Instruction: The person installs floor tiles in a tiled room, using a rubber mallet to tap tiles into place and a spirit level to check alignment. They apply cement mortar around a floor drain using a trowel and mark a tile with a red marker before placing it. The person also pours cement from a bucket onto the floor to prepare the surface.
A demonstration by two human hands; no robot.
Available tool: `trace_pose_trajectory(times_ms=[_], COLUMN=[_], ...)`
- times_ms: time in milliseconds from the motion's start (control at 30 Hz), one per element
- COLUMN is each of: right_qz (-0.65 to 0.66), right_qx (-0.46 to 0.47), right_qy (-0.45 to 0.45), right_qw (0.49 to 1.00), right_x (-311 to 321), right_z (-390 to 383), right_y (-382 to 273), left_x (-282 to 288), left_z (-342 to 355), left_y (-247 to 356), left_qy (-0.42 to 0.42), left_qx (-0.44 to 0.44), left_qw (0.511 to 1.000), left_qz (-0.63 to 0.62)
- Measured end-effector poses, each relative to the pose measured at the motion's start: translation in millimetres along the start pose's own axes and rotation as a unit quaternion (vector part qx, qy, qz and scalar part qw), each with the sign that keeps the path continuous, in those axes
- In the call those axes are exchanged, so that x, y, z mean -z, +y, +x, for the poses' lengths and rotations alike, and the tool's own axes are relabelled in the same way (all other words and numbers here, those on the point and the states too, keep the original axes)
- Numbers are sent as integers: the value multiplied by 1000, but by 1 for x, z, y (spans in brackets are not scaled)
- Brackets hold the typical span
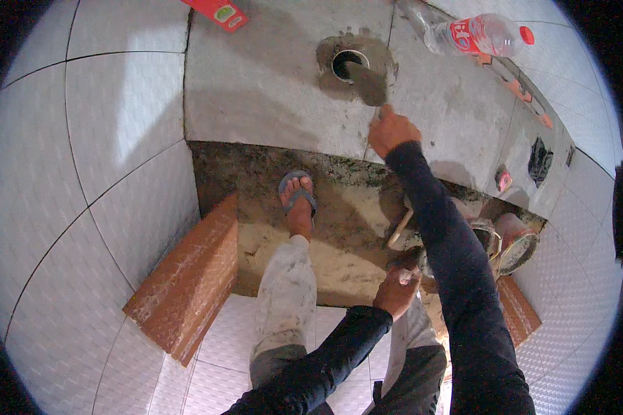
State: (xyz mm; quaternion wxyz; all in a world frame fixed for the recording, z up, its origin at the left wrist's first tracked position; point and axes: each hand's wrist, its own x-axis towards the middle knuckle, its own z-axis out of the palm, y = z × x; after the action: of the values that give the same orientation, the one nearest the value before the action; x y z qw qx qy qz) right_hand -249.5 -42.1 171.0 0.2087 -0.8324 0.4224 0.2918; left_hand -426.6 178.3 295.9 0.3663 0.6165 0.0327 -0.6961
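My right hand is closed round a small trowel, its grey blade tilted over the edge of a round pipe opening. Damp grey mortar rings that opening in the grey tiled surface. Lower down, near my right knee, my left hand is curled into a fist. A dark shape lies just beyond its fingers; what the fist holds, if anything, I cannot make out. Past the left hand a wooden handle sticks out, the rest of its tool in shadow.
Two buckets stand right of my right forearm. A clear bottle with a red label lies at the far right, near an orange bar-shaped tool. Brown tile pieces lean at the left wall. A red packet lies at the top.
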Motion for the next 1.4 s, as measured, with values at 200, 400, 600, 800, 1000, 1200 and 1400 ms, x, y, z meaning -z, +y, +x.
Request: trace_pose_trajectory(times_ms=[200,400,600,800,1000,1200,1400], right_qz=[-82,-144,-192,-59,124,28,-98], right_qx=[118,123,102,125,97,301,431], right_qy=[96,44,-16,-88,-2,-42,-20], right_qw=[985,981,976,986,988,952,897], right_x=[26,88,112,96,55,48,39], right_z=[66,109,98,110,129,192,151], right_y=[-40,-17,39,84,117,125,163], left_x=[6,14,13,13,10,7,6], left_z=[0,4,9,9,11,11,12], left_y=[15,22,23,23,16,15,16], left_qy=[26,22,26,20,13,22,15], left_qx=[-4,38,18,38,41,56,37], left_qw=[998,997,996,997,998,998,998], left_qz=[-49,-58,-78,-66,-46,-36,-56])
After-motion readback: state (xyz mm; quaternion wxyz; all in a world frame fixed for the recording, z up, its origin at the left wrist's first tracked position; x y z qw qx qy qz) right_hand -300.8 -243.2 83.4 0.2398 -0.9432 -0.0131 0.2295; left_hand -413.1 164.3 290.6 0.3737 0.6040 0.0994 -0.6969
